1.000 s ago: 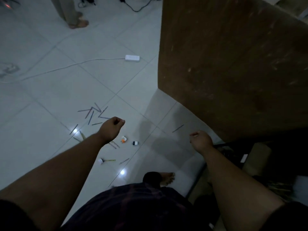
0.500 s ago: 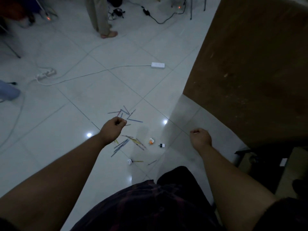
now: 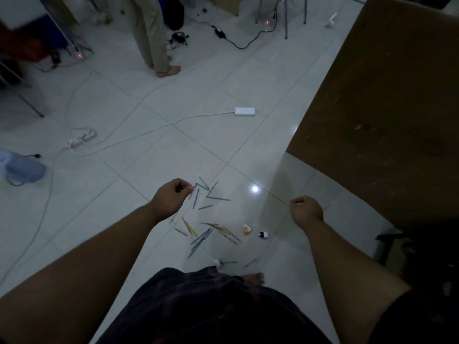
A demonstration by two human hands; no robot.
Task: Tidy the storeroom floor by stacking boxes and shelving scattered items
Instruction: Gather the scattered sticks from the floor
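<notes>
Several thin coloured sticks (image 3: 214, 198) lie scattered on the white tile floor, with a second cluster (image 3: 201, 238) nearer my feet. A small orange-and-white piece (image 3: 246, 229), a small black-and-white piece (image 3: 263, 235) and a white piece (image 3: 217, 262) lie among them. My left hand (image 3: 171, 197) hovers above the far sticks, fingers curled, with nothing visible in it. My right hand (image 3: 306, 209) is a fist out to the right and also holds nothing visible. A tall brown cardboard box (image 3: 385, 108) stands to the right.
A white power strip (image 3: 244, 111) and its cable cross the floor ahead; another strip (image 3: 82, 139) lies at left. A person's legs (image 3: 154, 40) stand at the back. A pale blue object (image 3: 22, 167) sits at far left. Cables and stand legs clutter the back.
My view has tilted up and swung left, showing more of the room. The sticks now lie under and between my hands. Both hands keep the same curled shape.
</notes>
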